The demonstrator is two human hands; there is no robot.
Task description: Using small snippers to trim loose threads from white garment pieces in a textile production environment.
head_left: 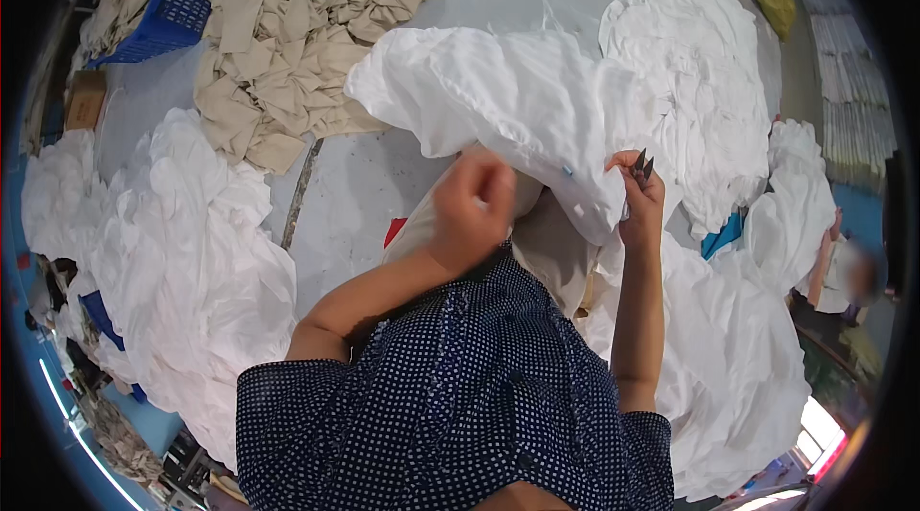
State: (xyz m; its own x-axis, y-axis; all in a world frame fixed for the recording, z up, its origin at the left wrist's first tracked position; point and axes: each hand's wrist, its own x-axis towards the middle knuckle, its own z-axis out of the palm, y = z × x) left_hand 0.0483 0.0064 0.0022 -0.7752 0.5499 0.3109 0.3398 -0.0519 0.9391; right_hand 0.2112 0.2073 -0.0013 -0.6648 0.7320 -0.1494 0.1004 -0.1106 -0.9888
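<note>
My right hand [644, 204] is closed around small dark thread snips [641, 166], their blades pointing up and slightly apart. Its thumb and forefinger are at the edge of a white cloth piece [498, 90], which billows in front of me. A tiny blue tag [567, 171] shows on the cloth near that hand. My left hand [476, 200] is raised just below the cloth's near edge. It is blurred by motion with its fingers seemingly curled, and whether anything is in them does not show.
Beige cloth pieces [287, 42] lie heaped on the grey table [350, 195] at the far left, beside a blue crate [177, 3]. White cloth heaps stand at left [192, 272], far right [690, 70] and near right [728, 348]. Another person [834, 272] is at the right edge.
</note>
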